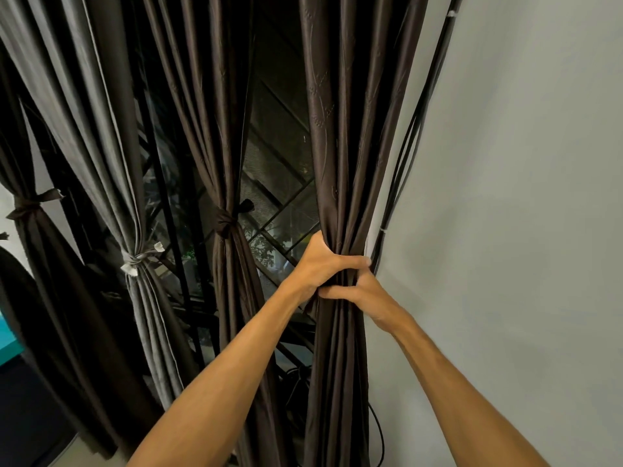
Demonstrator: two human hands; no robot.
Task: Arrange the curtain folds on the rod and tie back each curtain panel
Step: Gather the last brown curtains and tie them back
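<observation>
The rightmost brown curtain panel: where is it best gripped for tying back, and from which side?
Grip the panel at its bunched waist, where the left hand and right hand hold it: the folds are gathered thin there. Come from the front: the wall and cables crowd its right side.

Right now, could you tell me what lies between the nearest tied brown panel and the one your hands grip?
In the head view, only the window's diagonal grille shows there, no fabric.

The dark brown satin curtain panel runs off the top and bottom edges of the frame. Its folds hide most fingers of the gripping left hand and right hand. At the lower left edge a teal object is cut off and cannot be identified.
</observation>
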